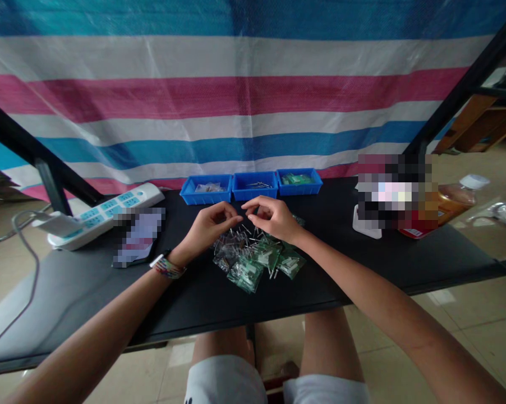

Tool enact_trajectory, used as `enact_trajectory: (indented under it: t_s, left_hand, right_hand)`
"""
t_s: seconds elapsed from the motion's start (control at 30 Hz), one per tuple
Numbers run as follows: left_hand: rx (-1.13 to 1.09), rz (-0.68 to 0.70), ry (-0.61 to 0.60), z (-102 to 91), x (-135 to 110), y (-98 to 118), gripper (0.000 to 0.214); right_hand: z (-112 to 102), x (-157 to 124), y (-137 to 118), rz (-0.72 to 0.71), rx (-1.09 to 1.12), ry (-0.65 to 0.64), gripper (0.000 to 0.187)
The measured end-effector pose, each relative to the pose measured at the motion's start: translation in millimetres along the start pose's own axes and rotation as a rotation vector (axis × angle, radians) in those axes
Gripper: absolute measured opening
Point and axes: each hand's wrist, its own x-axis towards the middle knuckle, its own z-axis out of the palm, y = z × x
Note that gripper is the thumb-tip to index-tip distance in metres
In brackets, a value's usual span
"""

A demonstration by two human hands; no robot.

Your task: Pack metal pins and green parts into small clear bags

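Note:
My left hand (211, 224) and my right hand (272, 217) hover close together above a heap of small clear and green plastic bags (257, 259) on the black table (76, 286). Both hands have their fingers pinched, fingertips nearly meeting around a tiny part that is too small to make out. Loose metal pins (247, 231) lie on the heap just under the fingers. A beaded band and a watch sit on my left wrist.
Three blue bins (251, 186) stand in a row behind the heap. A white power strip (104, 213) with a cable lies at far left. A bottle (461, 196) and a white stand (364, 223) are at right. A striped tarp hangs behind.

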Motion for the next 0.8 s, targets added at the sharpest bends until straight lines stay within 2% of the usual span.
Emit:
enact_trajectory:
  t_s: [0.2,0.37,0.63,0.8]
  left_hand:
    - [0.021,-0.074,-0.034,1.2,-1,4,0.051]
    - [0.079,-0.092,-0.021,3.4,-1,2,0.059]
    - [0.156,-0.084,0.054,3.3,-3,2,0.061]
    - [0.237,-0.03,0.06,0.7,-6,-1,0.058]
  right_hand:
    - [8,-3,-4,-0.078,-0.035,-0.012,0.009]
    - [12,-3,-3,-0.013,0.004,-0.027,0.008]
    - [21,-4,-1,0.06,0.059,-0.056,0.018]
    - [19,-4,-2,0.019,0.044,-0.046,0.01]
